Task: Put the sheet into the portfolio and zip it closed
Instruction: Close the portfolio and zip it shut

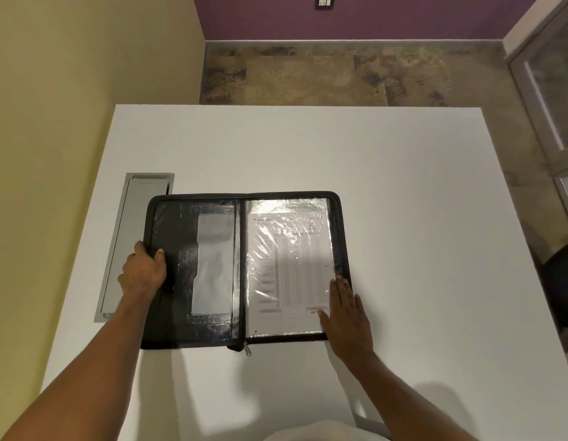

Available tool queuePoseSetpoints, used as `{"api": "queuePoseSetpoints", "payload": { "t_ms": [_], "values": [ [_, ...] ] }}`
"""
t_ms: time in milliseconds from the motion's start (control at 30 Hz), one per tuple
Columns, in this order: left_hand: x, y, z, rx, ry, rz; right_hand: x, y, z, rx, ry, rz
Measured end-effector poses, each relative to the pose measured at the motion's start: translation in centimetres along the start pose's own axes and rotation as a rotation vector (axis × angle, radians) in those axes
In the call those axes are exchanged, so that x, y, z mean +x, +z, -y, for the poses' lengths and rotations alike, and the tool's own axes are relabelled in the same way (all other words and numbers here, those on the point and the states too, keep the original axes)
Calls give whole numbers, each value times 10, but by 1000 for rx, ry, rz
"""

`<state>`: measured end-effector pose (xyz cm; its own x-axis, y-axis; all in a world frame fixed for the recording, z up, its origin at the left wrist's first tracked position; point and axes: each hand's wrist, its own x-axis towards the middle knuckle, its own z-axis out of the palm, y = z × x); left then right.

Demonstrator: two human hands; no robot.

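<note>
A black zip portfolio [187, 332] lies open flat on the white table. Its right half holds a printed sheet [289, 268] under a shiny clear sleeve. The left half has dark pockets and a clear window. The zipper pull [247, 347] hangs at the bottom of the spine. My left hand [144, 272] grips the portfolio's left edge, thumb on top of the cover. My right hand [348, 313] rests flat with fingers spread on the sheet's lower right corner and the right zipper edge.
A grey metal cable tray [130, 237] is set into the white table [403, 218] just left of the portfolio. A yellow wall runs along the left. Tiled floor lies beyond the far edge, and a glass door stands at the right.
</note>
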<state>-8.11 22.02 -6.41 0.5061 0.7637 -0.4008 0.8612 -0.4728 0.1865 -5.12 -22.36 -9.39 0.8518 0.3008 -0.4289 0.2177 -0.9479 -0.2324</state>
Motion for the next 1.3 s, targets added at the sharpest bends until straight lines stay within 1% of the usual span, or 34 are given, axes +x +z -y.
{"api": "queuePoseSetpoints", "payload": {
  "t_ms": [67,167,267,333,533,600,700,867,933,1000,1067,1100,1133,1200,1233,1300],
  "values": [
    [0,1,3,-53,-38,11,-1,0,-2,-16,-5,6],
    [0,-4,4,-69,-55,-42,-5,1,-5,-32,-8,10],
    [-3,-15,3,-52,-29,-128,-9,1,-8,-63,-12,22],
    [-8,-26,0,-96,2,-165,-10,0,-11,-79,-11,32],
    [-38,-64,-21,-180,14,-187,-20,-6,-21,-146,-12,51],
    [-51,-75,-27,-220,55,-173,-25,-9,-26,-157,-13,46],
    [-74,-89,-39,-289,169,-133,-33,-10,-35,-161,-28,17],
    [-125,-95,-84,-398,330,-42,-42,-24,-44,-130,-80,-31],
    [-146,-90,-107,-406,393,-31,-42,-39,-31,10,-85,-93],
    [-164,-83,-132,-426,435,-16,-44,-65,-2,353,-54,-167],
    [-180,-75,-156,-489,444,44,-46,-94,35,717,-70,-278],
    [-187,-70,-166,-523,435,72,-49,-108,54,821,-99,-287],
    [-194,-66,-176,-549,420,89,-52,-123,70,881,-139,-262],
    [-206,-59,-192,-580,397,121,-59,-142,93,888,-216,-185],
    [-212,-55,-197,-599,393,141,-62,-148,99,864,-235,-161],
    [-221,-47,-203,-634,399,165,-65,-153,100,860,-216,-148]
  ]
}}
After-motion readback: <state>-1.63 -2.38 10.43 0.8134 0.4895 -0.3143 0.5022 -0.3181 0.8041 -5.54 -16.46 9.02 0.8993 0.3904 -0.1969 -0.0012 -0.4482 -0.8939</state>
